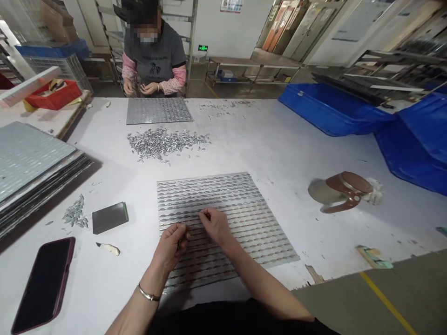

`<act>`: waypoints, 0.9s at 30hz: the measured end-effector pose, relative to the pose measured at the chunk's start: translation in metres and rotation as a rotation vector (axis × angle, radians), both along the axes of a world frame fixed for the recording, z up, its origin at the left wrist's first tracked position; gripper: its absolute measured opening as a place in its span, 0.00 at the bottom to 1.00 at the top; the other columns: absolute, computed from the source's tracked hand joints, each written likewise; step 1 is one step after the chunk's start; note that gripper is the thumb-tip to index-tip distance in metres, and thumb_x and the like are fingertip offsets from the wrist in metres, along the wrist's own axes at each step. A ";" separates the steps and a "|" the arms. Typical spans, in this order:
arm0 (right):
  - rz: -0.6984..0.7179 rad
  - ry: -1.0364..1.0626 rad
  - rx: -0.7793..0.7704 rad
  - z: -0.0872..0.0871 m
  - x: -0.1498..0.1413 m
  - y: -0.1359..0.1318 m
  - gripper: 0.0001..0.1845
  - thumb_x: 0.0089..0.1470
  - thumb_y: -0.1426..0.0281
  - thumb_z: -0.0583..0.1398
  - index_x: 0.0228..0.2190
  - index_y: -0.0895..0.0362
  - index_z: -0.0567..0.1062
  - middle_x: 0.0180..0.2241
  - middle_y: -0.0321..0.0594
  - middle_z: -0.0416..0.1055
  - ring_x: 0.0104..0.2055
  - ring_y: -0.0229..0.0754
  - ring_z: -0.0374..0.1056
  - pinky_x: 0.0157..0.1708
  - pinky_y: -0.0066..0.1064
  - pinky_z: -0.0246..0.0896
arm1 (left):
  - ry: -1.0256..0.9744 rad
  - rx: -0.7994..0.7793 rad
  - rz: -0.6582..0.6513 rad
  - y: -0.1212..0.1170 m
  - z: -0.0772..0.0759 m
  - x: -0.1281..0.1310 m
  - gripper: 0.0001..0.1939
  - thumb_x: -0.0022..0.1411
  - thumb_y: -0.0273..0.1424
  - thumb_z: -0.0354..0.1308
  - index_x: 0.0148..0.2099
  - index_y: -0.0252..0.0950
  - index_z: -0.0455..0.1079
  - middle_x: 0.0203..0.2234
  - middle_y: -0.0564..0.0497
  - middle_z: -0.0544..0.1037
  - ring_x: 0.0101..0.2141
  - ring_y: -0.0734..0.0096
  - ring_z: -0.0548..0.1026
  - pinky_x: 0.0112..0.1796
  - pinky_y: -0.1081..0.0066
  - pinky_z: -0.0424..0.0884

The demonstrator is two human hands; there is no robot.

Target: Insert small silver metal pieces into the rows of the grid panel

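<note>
A flat sheet [279, 242] covered in rows of small pointed silvery pieces lies on the white table in front of me. My right hand [217, 226] rests over its middle, thumb and index finger pinched together at one row. Close by on the left, my left hand [172, 244] is curled closed above the sheet. Whatever either hand holds is too small or hidden to make out. Rows toward the far side look silvery, while many nearer ones look brownish. Beyond the sheet lies a pile of loose silvery pieces [160, 143].
Left of me are a phone [44, 284], a small knife [109, 248], a dark block [111, 217] and a stack of sheets [31, 158]. A brown-lidded jug [344, 188] stands right, near blue bins [335, 109]. Across the table, a co-worker [153, 60] sits behind another sheet [159, 110].
</note>
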State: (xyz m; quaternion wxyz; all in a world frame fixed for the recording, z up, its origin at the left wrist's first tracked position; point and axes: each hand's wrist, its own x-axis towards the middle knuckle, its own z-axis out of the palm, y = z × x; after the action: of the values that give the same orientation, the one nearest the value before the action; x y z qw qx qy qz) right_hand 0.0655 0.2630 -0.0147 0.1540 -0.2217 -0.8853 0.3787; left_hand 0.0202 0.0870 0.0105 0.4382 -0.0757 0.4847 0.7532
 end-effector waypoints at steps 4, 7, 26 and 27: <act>-0.092 -0.031 0.056 -0.005 -0.002 0.001 0.06 0.51 0.67 0.57 0.32 0.55 0.70 0.23 0.37 0.72 0.28 0.45 0.70 0.33 0.33 0.62 | -0.022 0.010 0.001 0.000 0.000 -0.001 0.20 0.48 0.42 0.70 0.35 0.33 0.70 0.22 0.55 0.71 0.16 0.85 0.57 0.15 0.80 0.39; -0.087 0.004 0.046 -0.004 0.001 0.001 0.13 0.52 0.68 0.58 0.41 0.57 0.68 0.21 0.33 0.69 0.26 0.44 0.68 0.32 0.32 0.62 | -0.025 0.011 -0.007 0.000 0.002 0.000 0.19 0.48 0.42 0.70 0.34 0.33 0.69 0.22 0.55 0.71 0.16 0.85 0.57 0.15 0.79 0.39; 0.304 0.077 0.212 0.009 -0.001 -0.008 0.10 0.61 0.77 0.54 0.37 0.57 0.75 0.35 0.42 0.68 0.37 0.43 0.67 0.39 0.31 0.63 | -0.168 0.051 0.034 0.002 0.006 0.000 0.19 0.62 0.42 0.58 0.37 0.28 0.71 0.23 0.48 0.74 0.16 0.82 0.61 0.13 0.81 0.45; 0.293 0.123 0.179 0.014 0.004 -0.010 0.09 0.62 0.76 0.55 0.38 0.57 0.75 0.36 0.42 0.69 0.38 0.43 0.67 0.40 0.31 0.64 | -0.159 0.046 0.015 0.002 0.006 0.001 0.20 0.62 0.44 0.56 0.38 0.29 0.71 0.24 0.47 0.74 0.15 0.82 0.61 0.13 0.81 0.44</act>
State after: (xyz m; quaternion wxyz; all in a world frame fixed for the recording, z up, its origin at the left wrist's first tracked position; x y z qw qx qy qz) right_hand 0.0693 0.2532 -0.0010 0.1704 -0.0522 -0.9271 0.3298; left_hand 0.0210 0.0893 0.0169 0.4714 -0.1287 0.4303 0.7590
